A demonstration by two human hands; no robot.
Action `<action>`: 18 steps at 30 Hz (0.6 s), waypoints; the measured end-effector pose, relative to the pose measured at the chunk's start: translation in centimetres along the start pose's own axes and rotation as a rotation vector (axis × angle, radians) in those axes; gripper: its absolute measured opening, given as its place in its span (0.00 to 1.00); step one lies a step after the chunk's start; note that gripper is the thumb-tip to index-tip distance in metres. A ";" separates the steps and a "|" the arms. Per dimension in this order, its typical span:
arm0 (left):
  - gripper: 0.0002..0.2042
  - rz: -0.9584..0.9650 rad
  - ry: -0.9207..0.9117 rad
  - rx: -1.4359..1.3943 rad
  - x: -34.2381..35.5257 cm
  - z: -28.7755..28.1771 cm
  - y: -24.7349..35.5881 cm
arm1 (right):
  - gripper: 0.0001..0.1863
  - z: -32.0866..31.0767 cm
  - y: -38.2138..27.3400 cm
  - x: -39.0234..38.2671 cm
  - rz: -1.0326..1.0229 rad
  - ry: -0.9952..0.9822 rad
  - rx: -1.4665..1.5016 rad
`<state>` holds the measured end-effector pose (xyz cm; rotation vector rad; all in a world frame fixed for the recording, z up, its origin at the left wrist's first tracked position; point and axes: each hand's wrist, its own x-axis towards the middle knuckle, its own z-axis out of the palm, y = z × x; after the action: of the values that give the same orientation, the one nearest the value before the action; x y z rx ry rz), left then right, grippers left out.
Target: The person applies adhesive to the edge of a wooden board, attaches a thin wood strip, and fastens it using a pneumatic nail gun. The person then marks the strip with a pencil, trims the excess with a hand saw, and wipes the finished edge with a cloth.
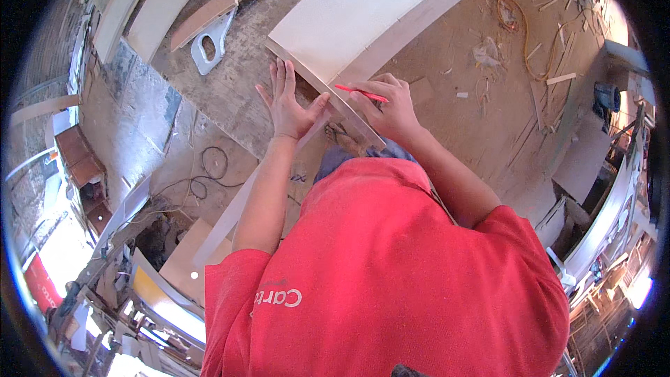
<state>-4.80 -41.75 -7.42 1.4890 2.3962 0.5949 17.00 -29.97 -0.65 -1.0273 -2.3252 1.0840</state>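
Note:
My right hand (392, 106) grips a red pencil-like marking tool (363, 92), its tip pointing left against a narrow wooden strip (359, 124). That strip lies across the near end of a long pale board (328, 17), running from upper left to lower right. My left hand (289, 101) rests against the strip's left side, fingers stretched out and thumb spread toward the pencil. A side panel (412, 28) runs along the board's right edge.
A handsaw (211, 45) with a pale handle lies on the worktop (244, 35) at the upper left, near more long boards (167, 7). An orange cord (523, 42) and wood scraps lie on the floor at the right. A dark cable (213, 167) coils at the left.

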 end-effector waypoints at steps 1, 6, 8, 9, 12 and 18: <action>0.60 -0.001 0.000 0.000 0.0 0.0 0.0 | 0.13 0.2 0.1 0.1 0.003 -0.014 0.007; 0.60 0.012 -0.004 -0.002 0.1 0.0 0.2 | 0.11 0.5 0.2 0.6 -0.013 -0.012 0.070; 0.60 0.015 -0.005 -0.005 0.2 -0.1 0.2 | 0.11 0.6 0.5 0.8 -0.004 -0.039 0.124; 0.60 0.016 -0.005 -0.009 0.2 -0.1 0.2 | 0.11 0.8 1.0 0.9 0.016 0.004 0.136; 0.60 0.009 0.001 -0.026 0.1 -0.1 0.2 | 0.13 0.4 1.1 1.4 0.149 -0.029 0.121; 0.60 0.012 0.013 -0.027 0.1 0.1 -0.1 | 0.21 -1.0 0.8 1.5 0.188 -0.428 -0.143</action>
<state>-4.86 -41.64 -7.57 1.4946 2.3808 0.6392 16.95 -27.97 -0.57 -1.1815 -2.7183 1.3354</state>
